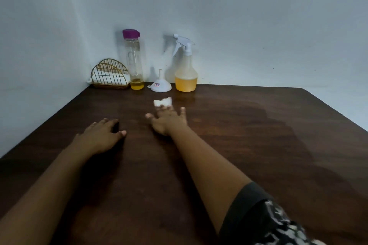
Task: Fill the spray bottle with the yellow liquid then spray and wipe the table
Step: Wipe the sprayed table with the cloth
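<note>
Pale grey-blue walls [239, 16] meet in a corner behind a dark brown wooden table [258, 135], which fills the lower part of my view. I note a faint sheen on the tabletop right of centre; I cannot tell whether it is moisture or reflected light.

Both arms reach forward across the table. I see the left hand [99, 137] lying palm down on the wood, fingers relaxed and slightly spread, holding nothing. The right arm extends further, nearly straight, with a dark patterned sleeve [264, 219] at the upper arm. The right hand [169, 121] is flat, thumb and little finger splayed wide, and its middle fingertips press on a small white wad of tissue [162, 102] against the tabletop. It is pressing down, not pinching.

Along the back edge I record four items. A gold wire napkin holder [109, 74] with white napkins stands in the corner. Just right of it is a clear bottle [134, 61] with a purple cap, upright, holding a shallow layer of yellow liquid. A white funnel [161, 84] rests upside down, spout upward, between the two bottles. The spray bottle [185, 65] stands upright with its white trigger head fitted, yellow liquid filling roughly its lower third, just beyond the tissue.
</note>
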